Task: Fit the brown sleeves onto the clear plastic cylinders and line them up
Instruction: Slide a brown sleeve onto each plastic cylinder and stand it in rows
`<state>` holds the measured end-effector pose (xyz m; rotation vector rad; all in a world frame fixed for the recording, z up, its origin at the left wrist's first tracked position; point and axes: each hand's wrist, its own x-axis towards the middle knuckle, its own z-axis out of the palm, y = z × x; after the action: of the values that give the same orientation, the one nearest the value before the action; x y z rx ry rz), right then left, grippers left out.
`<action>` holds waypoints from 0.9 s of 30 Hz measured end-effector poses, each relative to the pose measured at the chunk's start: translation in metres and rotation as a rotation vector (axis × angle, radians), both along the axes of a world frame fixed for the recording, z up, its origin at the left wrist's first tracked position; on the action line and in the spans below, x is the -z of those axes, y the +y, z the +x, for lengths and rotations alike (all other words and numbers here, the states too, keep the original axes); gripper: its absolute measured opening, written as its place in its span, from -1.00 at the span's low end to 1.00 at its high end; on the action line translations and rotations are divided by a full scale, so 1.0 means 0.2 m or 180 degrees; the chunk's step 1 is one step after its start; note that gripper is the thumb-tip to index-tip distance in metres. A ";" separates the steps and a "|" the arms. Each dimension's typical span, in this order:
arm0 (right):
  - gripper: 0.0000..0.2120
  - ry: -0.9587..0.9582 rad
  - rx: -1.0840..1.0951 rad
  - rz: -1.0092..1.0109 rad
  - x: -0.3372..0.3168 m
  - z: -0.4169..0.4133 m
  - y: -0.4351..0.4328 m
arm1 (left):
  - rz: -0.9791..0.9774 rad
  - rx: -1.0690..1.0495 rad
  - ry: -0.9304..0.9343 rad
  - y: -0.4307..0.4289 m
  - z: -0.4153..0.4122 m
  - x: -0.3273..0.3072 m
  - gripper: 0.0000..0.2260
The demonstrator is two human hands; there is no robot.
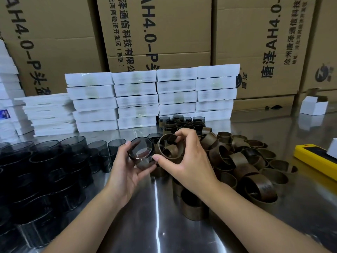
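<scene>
My left hand (125, 170) grips a clear smoky plastic cylinder (141, 152) above the metal table, its open end tilted towards me. Right beside it, my right hand (187, 157) pinches a brown sleeve (168, 147) by its rim, thumb below and fingers over the top. The sleeve's edge touches the cylinder's side. A heap of loose brown sleeves (242, 161) lies to the right. Stacked bare cylinders (45, 170) fill the left. A group of sleeved cylinders (182, 123) stands in rows behind my hands.
White flat boxes (149, 99) are stacked in a wall at the back of the steel table (145, 225), with big cardboard cartons behind. A yellow tool (317, 159) lies at the right edge, a small open white box (313, 105) farther back.
</scene>
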<state>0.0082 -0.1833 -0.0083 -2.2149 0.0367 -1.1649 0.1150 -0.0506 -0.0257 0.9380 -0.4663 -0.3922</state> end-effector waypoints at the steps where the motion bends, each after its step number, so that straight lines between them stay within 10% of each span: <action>1: -0.42 0.0020 -0.0033 -0.0014 0.00 0.00 0.00 | 0.0020 0.0040 -0.0025 0.00 -0.01 0.00 -0.51; 27: -0.30 0.0551 -0.0818 -0.0071 0.01 0.02 0.00 | 0.0495 0.0152 -0.0402 -0.01 -0.06 0.00 -0.34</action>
<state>0.0122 -0.1832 -0.0103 -2.2557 -0.1849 -0.8369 0.1020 -0.0526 -0.0248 1.1084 -0.5805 -0.4186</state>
